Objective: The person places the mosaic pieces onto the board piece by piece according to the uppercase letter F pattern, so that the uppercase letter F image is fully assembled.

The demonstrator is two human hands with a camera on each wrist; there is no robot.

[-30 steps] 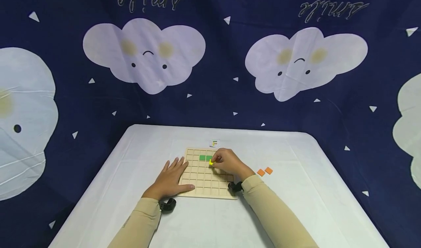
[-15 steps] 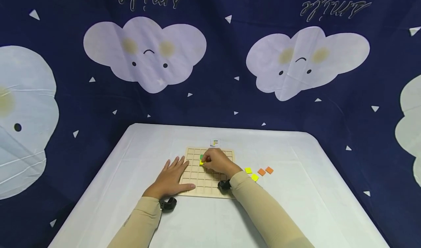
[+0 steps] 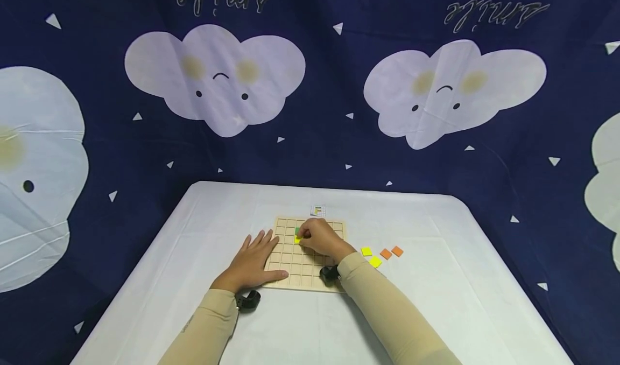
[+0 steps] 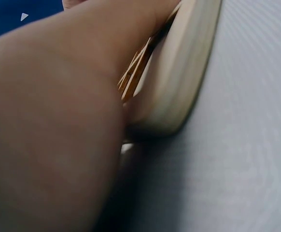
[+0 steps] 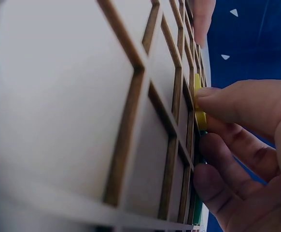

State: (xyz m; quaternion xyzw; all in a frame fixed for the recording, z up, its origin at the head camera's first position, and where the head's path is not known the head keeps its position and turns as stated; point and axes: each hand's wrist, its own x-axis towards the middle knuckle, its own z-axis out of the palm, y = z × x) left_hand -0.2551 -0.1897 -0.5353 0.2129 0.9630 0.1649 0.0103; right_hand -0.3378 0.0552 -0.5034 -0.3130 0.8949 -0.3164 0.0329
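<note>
A wooden grid board [image 3: 290, 281] lies on the table, divided by grooves into squares. My left hand [image 3: 253, 261] rests on its left edge with the fingers spread; the left wrist view shows mostly the blurred hand beside the board's side [image 4: 176, 92]. With thumb and fingers, my right hand [image 3: 322, 237] pinches a yellow square tile [image 3: 297, 240] at the board's upper left part. In the right wrist view the thumb touches yellow [image 5: 197, 87] at the grid surface. A green tile [image 3: 297, 230] shows just behind it, partly hidden by the hand.
To the right of the board lie two yellow tiles [image 3: 366, 252] and two orange tiles [image 3: 386, 254], near the right sleeve. A small printed pattern card [image 3: 318, 210] lies behind the board. A white cloth [image 3: 431, 279] covers the table, and a dark blue curtain hangs behind.
My right hand has moved left across the board with a yellow tile, then stayed there. Two loose yellow tiles have come into view beside the sleeve. My left hand has not moved.
</note>
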